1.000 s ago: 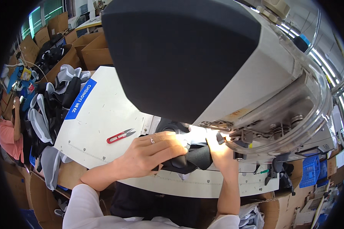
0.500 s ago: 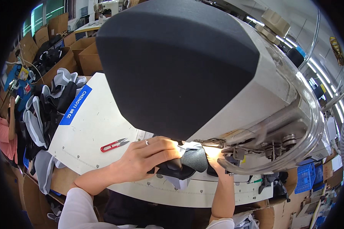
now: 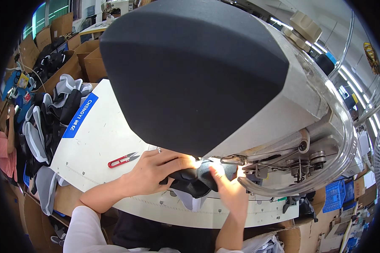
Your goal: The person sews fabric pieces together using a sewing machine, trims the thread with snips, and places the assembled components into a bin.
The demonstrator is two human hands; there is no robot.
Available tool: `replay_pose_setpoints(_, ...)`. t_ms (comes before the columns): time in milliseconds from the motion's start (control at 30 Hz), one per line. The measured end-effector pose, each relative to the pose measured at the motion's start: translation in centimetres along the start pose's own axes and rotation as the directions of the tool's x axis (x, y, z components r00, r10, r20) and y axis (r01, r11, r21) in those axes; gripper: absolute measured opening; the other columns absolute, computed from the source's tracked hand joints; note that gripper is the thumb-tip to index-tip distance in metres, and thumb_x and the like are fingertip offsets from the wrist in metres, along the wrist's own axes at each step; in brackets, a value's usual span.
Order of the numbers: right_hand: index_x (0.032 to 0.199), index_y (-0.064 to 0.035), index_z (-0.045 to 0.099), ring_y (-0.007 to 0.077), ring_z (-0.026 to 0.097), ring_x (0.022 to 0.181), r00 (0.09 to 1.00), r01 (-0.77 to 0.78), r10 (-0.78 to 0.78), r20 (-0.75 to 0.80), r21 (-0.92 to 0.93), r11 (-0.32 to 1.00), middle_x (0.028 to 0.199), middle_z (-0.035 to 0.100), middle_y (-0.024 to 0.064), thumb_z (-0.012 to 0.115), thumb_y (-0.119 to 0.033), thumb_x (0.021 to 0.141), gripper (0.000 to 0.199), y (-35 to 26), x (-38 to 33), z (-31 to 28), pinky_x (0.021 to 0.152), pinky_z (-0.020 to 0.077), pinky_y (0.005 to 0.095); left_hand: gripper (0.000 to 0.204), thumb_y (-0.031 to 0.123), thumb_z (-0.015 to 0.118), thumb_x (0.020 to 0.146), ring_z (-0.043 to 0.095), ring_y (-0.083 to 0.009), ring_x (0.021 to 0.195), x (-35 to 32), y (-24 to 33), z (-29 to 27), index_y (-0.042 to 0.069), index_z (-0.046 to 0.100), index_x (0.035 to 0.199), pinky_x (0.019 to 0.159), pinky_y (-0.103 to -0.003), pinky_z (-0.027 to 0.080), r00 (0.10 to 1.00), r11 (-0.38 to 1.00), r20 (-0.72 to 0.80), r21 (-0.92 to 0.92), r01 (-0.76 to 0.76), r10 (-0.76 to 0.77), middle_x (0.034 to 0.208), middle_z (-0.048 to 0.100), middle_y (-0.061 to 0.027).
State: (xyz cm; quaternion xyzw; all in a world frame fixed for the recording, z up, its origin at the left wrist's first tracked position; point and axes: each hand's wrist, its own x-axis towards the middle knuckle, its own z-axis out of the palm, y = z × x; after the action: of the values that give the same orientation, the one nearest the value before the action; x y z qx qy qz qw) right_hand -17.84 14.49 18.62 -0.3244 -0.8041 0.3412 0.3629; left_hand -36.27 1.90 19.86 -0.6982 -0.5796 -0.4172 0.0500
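A black and grey padded fabric piece lies under the head of a sewing machine, lit brightly near the needle area. My left hand grips its left side with curled fingers, the fingertips close beneath the machine head. On the other side my right hand presses its thumb onto the grey part of the piece; the other fingers are mostly hidden by glare and the fabric. A light grey flap hangs below the piece. The machine head hides the needle. Red thread snips rest on the white table, left of my left hand.
A pile of black and grey fabric pieces lies beyond the table's left edge. Cardboard boxes stand behind it. At the far left a person in a pink top is partly visible. A blue crate is at the right.
My right hand has come out from behind the fabric piece, its thumb now on top. My left hand stays on the piece. A machine part at the right has shifted position.
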Motion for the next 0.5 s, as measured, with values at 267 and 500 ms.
replay_pose_setpoints(267, 0.112, 0.0071, 0.051, 0.0153, 0.061, 0.086, 0.969, -0.141, 0.225, -0.105, 0.512, 0.847, 0.1, 0.062, 0.0117, 0.071, -0.001, 0.079, 0.04, -1.5, -2.5, 2.0, 0.079, 0.0508, 0.028, 0.046, -0.009, 0.062, 0.061, 0.065, -0.0287, 0.082, 0.8, 0.5, 0.0, 0.006, 0.067, 0.104, 0.07, -0.034, 0.053, 0.984, 0.995, -0.177, -0.1, 0.007, -0.025, 0.098, 0.065, -0.0133)
replay_pose_setpoints(500, 0.124, 0.0066, 0.042, 0.0091, 0.054, 0.083, 0.899, -0.319, 0.438, 0.031, 0.732, 0.602, 0.098, 0.057, 0.0088, 0.064, 0.001, 0.08, 0.049, -0.1, -2.8, 3.2, 0.072, 0.0466, 0.0232, 0.037, -0.01, 0.064, 0.067, 0.066, -0.0297, 0.08, 1.2, 1.3, 0.1, 0.002, 0.066, 0.101, 0.071, -0.032, 0.054, 0.979, 0.992, -0.19, -0.113, 0.056, -0.077, 0.097, 0.065, -0.0138)
